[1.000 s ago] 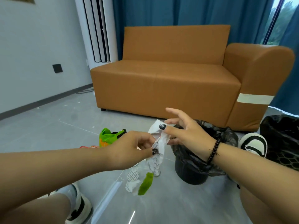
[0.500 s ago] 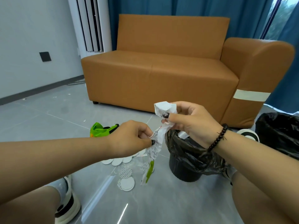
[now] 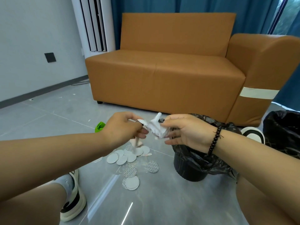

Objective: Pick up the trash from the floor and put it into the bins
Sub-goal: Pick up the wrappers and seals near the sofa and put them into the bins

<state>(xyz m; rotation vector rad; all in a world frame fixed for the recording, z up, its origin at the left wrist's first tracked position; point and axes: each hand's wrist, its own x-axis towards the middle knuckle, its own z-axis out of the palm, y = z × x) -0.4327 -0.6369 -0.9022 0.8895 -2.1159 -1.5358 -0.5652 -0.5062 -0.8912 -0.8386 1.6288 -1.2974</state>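
A crumpled white wrapper is held between both hands in mid-air, just left of a small black bin lined with a black bag. My left hand pinches its left end. My right hand pinches its right part, above the bin's left rim. Below the hands, several round white and patterned pads lie scattered on the grey floor. A green piece of trash lies on the floor, partly hidden behind my left hand.
An orange sofa stands behind. A second black bin sits at the far right. My shoes are at the lower left and by the right wrist. A white floor unit and a grey wall are at the left.
Both hands have bunched the wrapper up and brought it higher and to the right, close to the bin. The hanging green-tipped end is no longer seen.
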